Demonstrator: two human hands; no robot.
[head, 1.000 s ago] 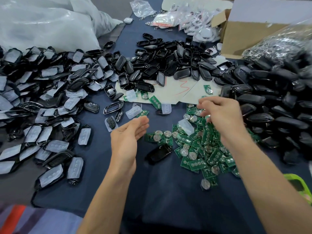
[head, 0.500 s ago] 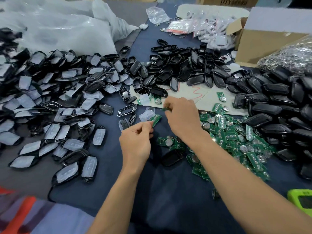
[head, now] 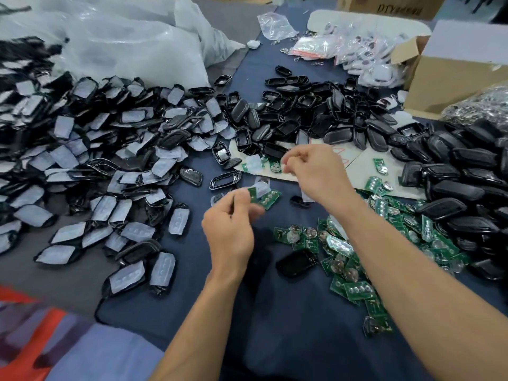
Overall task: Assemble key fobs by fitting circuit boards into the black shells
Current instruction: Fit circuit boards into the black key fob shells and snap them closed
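Hands busy with little parts
My left hand (head: 231, 229) pinches a green board (head: 266, 198), ready for fitting. My right hand (head: 312, 173) is curled; holding what, I cannot tell. Behind them black shells (head: 302, 111) lie piled.

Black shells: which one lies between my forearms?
The glossy shell alone on the blue cloth, beside the green circuit boards; the others lie heaped farther away.

Blue-clothed worktop (head: 275, 325) carries black shells (head: 302, 114) heaped far centre and right edge, white-padded shells (head: 82, 166) along left, circuit boards (head: 384, 229) near-right, cardboard box (head: 439, 78) far-right corner.
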